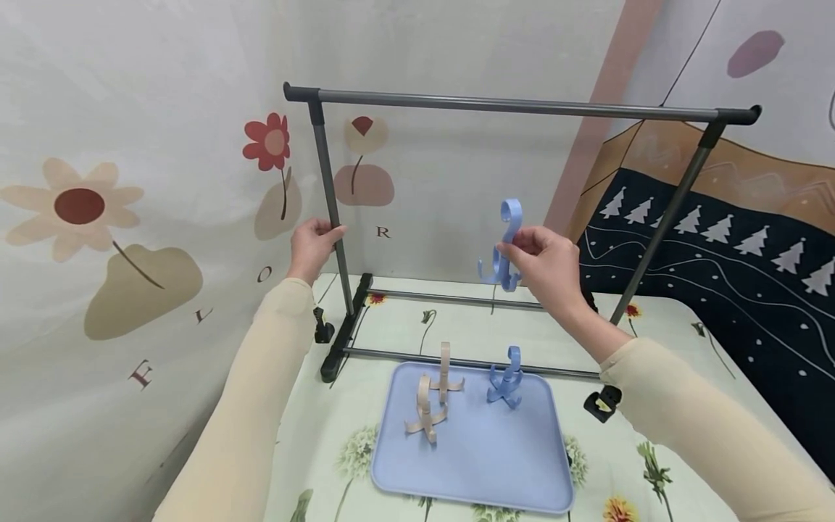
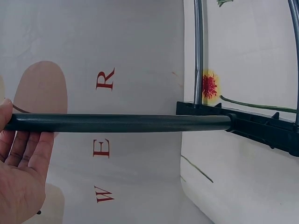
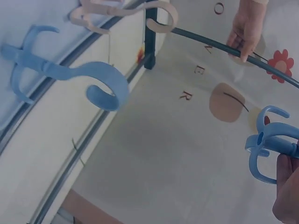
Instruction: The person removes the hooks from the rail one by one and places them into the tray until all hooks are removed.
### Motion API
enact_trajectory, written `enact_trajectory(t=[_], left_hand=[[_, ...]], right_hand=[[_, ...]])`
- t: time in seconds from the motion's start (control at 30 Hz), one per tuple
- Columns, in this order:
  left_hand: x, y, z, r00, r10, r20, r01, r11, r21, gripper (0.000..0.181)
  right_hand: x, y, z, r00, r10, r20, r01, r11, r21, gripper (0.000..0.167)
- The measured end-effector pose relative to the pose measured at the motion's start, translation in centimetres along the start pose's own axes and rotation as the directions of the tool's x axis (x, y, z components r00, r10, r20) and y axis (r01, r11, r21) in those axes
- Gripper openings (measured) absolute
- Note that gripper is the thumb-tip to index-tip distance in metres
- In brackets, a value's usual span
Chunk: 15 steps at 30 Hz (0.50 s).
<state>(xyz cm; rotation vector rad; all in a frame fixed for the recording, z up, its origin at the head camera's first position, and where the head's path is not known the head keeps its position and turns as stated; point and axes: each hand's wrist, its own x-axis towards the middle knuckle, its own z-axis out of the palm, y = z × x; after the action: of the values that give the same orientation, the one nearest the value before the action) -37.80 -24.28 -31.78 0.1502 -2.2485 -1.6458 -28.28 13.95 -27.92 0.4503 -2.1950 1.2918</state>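
Observation:
My right hand (image 1: 550, 270) pinches a blue multi-prong hanging hook (image 1: 511, 210) in the air below the top bar. The hook stands upright with its curled end up; its prongs (image 3: 261, 140) show in the right wrist view. At the left, my left hand (image 1: 312, 249) grips the upright post (image 1: 325, 163) of a dark metal garment rack. Thumb and fingers lie on opposite sides of that post (image 2: 117, 122) in the left wrist view. On a blue tray (image 1: 483, 471) stand another blue hook (image 1: 505, 384) and two beige hooks (image 1: 425, 417), (image 1: 444, 377).
The rack's top bar (image 1: 522, 106) spans between two posts, above both hands. Low rails (image 1: 457, 360) cross behind the tray. Small black clip-like pieces (image 1: 322, 326) lie by the rack's feet on the flower-print tabletop (image 1: 313, 449). A patterned curtain (image 1: 163, 109) hangs at the left and back.

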Motion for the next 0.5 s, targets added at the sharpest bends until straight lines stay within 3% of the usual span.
enact_trajectory(t=[0.2,0.5], left_hand=[[0.0,0.0,0.1,1.000,0.000,0.002,0.000,1.000,0.000,0.029],[-0.3,0.1,0.0,1.000,0.003,0.000,-0.003,1.000,0.005,0.029]], right_hand=[[-2.0,0.7,0.2,0.997,0.043,0.071,-0.043,0.999,-0.014,0.020],[-5.1,1.5,1.0,0.983,0.049,0.176,-0.050,0.999,0.003,0.010]])
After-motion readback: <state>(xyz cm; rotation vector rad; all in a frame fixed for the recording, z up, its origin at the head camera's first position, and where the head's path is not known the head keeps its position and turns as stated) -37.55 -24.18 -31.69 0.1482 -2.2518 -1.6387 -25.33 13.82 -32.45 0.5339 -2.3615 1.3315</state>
